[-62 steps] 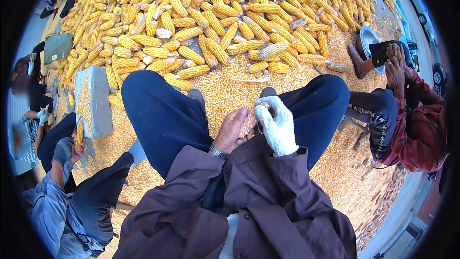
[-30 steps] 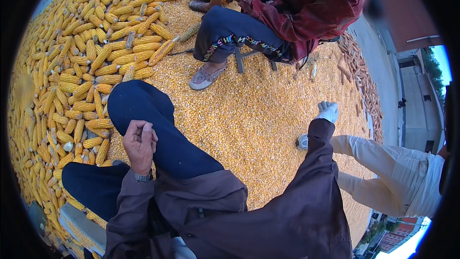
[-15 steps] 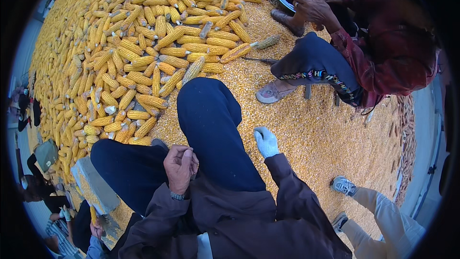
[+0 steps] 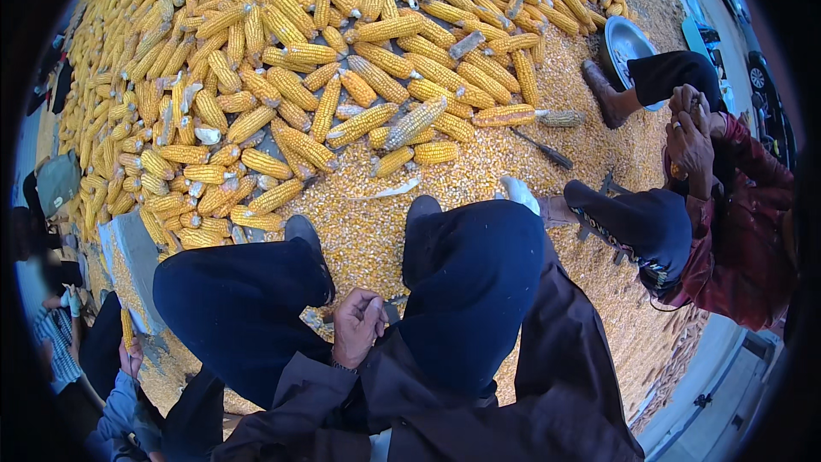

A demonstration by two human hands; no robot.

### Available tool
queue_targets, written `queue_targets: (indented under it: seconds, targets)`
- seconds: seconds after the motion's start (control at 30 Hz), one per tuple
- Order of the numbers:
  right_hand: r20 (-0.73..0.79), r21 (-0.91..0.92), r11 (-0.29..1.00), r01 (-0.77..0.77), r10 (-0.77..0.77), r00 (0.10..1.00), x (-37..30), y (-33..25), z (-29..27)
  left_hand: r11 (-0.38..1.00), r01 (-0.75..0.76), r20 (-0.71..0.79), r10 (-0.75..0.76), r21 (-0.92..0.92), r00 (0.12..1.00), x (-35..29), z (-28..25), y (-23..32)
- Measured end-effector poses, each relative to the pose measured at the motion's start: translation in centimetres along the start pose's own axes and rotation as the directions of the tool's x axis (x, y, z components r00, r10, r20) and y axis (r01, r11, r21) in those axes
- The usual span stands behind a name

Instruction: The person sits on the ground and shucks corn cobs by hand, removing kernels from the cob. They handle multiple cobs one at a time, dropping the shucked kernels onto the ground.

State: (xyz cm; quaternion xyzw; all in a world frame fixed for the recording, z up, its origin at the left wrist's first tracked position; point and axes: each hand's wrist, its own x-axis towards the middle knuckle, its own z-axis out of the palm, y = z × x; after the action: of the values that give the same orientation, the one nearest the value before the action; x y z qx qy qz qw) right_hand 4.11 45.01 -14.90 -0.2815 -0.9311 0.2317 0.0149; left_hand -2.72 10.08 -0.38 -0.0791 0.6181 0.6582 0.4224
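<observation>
Bare and with its fingers curled in, my left hand (image 4: pixel 357 328) rests between my knees; whatever it may hold is hidden. A dark metal piece (image 4: pixel 395 306) shows just beside it. My right hand (image 4: pixel 519 194), in a white glove, reaches out past my right knee, which covers part of it, so its fingers are unclear. It is close to the co-worker's ankle, above the loose corn kernels (image 4: pixel 479 173). Ahead of my shoes lies a big heap of yellow corn cobs (image 4: pixel 282 85). A tool with a dark handle (image 4: pixel 552 152) lies on the kernels, beyond my right hand.
At the right a co-worker in a red sleeve (image 4: pixel 727 248) sits with both hands together, beside a metal basin (image 4: pixel 629 47). On the left stands a grey block-like box (image 4: pixel 128 265); near it another person's hand (image 4: pixel 131 358) holds a cob. Vehicles (image 4: pixel 761 77) show far right.
My view has swung to the right. My gloved right hand has gone forward, partly behind my knee. My left hand stays curled between my knees. The standing person's light trousers have left the view.
</observation>
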Motion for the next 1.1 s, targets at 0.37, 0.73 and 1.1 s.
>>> queue_targets:
  seconds: [0.37, 0.73, 1.1]
  targets:
    - [0.069, -0.497, 0.827, 0.261, -0.262, 0.962, 16.5, 1.3, 2.2, 0.969, 0.239, -0.085, -0.243, -0.058, 0.966, 2.5, -1.5, -0.3]
    - [0.236, -0.725, 0.612, 0.316, -0.21, 0.949, 20.4, 3.8, 5.4, 0.934, 0.336, -0.076, -0.346, -0.123, 0.935, 4.1, -1.0, -0.1]
    - [0.213, -0.39, 0.861, 0.326, -0.26, 0.942, 15.3, -3.3, 2.0, 0.979, 0.194, -0.055, -0.198, -0.069, 0.979, 2.9, -0.7, -0.1]
